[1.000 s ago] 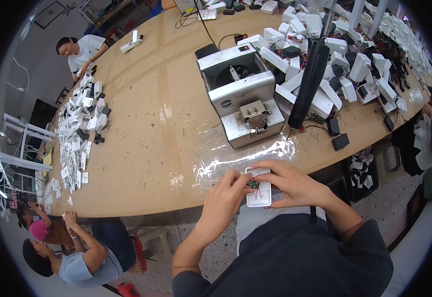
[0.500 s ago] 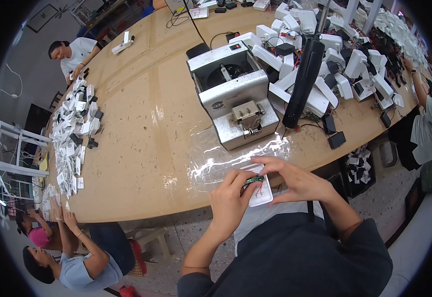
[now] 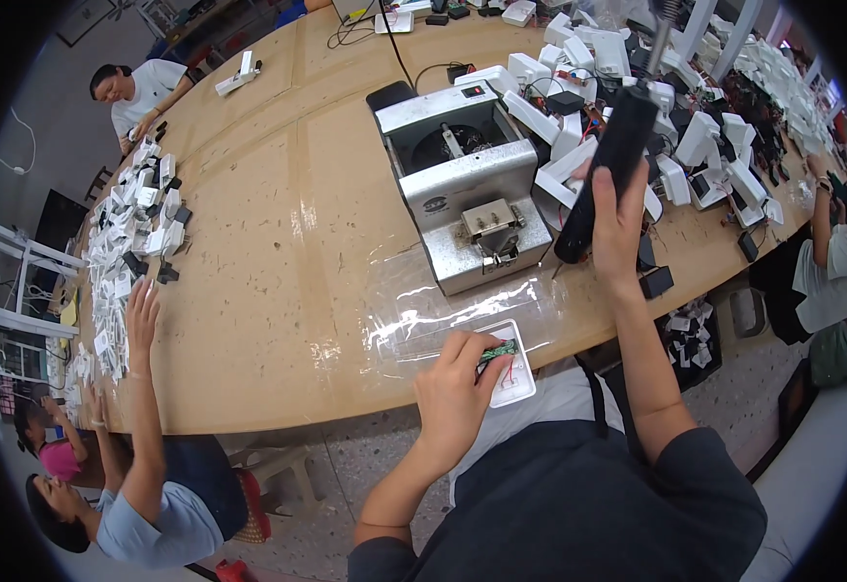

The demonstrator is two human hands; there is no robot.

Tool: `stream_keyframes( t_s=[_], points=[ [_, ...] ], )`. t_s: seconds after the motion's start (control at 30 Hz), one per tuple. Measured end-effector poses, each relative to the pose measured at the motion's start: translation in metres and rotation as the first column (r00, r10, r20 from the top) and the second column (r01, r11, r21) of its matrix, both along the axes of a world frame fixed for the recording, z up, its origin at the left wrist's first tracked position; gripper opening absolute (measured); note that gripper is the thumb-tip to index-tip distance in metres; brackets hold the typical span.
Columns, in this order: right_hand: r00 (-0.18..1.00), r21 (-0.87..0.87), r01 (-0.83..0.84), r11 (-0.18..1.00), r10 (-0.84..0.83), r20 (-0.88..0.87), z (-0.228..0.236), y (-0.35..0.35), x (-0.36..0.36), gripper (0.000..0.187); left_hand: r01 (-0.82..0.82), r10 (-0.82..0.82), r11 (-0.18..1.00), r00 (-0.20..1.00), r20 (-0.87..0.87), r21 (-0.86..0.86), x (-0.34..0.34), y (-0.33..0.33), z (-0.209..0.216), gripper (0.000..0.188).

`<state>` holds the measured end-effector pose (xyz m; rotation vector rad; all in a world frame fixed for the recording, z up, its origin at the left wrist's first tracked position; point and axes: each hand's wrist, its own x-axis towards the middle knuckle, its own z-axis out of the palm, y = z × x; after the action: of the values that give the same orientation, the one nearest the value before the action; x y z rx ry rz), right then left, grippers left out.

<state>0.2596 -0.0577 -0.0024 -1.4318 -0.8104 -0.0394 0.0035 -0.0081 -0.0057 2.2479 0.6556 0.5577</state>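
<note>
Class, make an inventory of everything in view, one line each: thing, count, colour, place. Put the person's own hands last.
Table: one, tan, centre.
Metal machine: one, silver-grey, on the table.
Handheld tool: one, black, right of the machine.
Right pile of casings: many, mostly white, upper right.
Left pile of casings: many, mostly white, table's left side.
Plastic sheet: one, clear, before the machine.
Open case: one, white, near table edge.
Circuit board: one, green, at the open case.
Other people: at least four, varied tops, left and right.
Left hand: one, bare, pinching the circuit board.
Right hand: one, bare, around the handheld tool.
</note>
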Motion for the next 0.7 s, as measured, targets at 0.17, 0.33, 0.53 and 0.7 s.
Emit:
stream_keyframes(
  t_s=[0.17, 0.33, 0.53, 0.7],
  points=[
    [0.955, 0.244, -0.276, 0.930, 0.295, -0.043, 0.006, -0.005, -0.023, 0.048, 0.006, -0.006, 0.999, 1.000, -0.002, -0.034, -0.001, 0.000, 0.002, 0.016],
    [0.896, 0.391, -0.389, 0.834, 0.441, -0.047, 0.062, 0.007, -0.039, 0.089, 0.003, -0.004, 0.997, 1.000, -0.008, -0.072, -0.001, 0.000, 0.000, 0.015],
    [0.924, 0.342, -0.368, 0.865, 0.383, 0.026, 0.092, 0.046, -0.060, 0.087, 0.009, -0.009, 0.996, 1.000, 0.005, -0.093, -0.002, 0.001, -0.002, 0.016],
    [0.917, 0.316, -0.394, 0.863, 0.393, 0.069, 0.085, 0.058, -0.063, 0.084, 0.005, -0.005, 0.995, 1.000, -0.007, -0.095, -0.002, 0.001, 0.000, 0.016]
  ],
)
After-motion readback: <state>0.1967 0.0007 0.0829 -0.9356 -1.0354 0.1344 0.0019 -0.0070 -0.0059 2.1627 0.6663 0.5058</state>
